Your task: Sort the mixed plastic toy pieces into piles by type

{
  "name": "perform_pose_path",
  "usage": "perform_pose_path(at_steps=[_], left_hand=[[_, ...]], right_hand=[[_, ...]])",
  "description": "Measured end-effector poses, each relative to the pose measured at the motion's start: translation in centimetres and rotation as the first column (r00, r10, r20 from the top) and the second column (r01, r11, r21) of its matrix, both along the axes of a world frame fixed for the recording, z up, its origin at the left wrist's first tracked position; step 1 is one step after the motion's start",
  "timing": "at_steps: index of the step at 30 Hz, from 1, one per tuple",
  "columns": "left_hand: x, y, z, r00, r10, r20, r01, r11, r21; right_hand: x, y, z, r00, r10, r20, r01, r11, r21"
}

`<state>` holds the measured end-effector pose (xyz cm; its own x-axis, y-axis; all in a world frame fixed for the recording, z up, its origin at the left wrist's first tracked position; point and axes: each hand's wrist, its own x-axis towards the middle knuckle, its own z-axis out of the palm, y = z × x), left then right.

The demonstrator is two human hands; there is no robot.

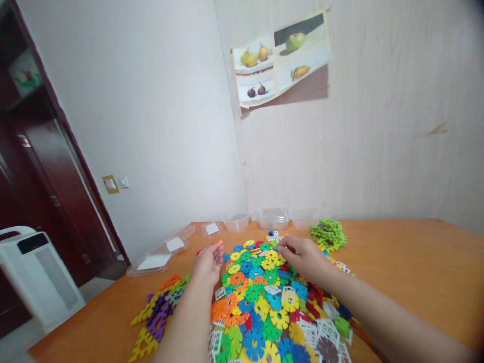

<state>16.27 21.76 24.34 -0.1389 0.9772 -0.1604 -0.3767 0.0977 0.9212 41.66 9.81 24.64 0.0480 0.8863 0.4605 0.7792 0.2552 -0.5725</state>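
Note:
My left hand (208, 263) is closed at the left of the pile's far end. A small orange plastic piece (220, 243) shows at its fingertips; its full shape is hidden. My right hand (304, 256) reaches over the pile's far right part with thumb and fingers pinched together. Whatever lies between those fingers, if anything, is too small to make out. Below and between both hands spreads a heap of notched flower-shaped plastic discs (254, 292) in yellow, blue, green, orange and red. White lattice window pieces (289, 295) lie among them.
Green linking pieces (328, 233) are stacked at the right back. Yellow and purple branching pieces (157, 317) lie left on the wooden table (408, 272). Clear plastic containers (272, 218) line the wall, with clear lids (155, 262) at the left edge.

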Motion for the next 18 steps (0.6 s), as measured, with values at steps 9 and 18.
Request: perform_pose_path(at_steps=[9, 18], left_hand=[[-2.5, 2.0, -0.9, 0.982, 0.15, 0.116, -0.142, 0.987, -0.071], [-1.5, 1.4, -1.7, 0.977, 0.027, -0.213, -0.015, 0.998, 0.056]], right_hand=[[0.9, 0.0, 0.3, 0.999, -0.02, -0.028, 0.02, 1.0, 0.016], [1.3, 0.0, 0.4, 0.999, -0.032, -0.017, 0.032, 0.999, -0.012]])
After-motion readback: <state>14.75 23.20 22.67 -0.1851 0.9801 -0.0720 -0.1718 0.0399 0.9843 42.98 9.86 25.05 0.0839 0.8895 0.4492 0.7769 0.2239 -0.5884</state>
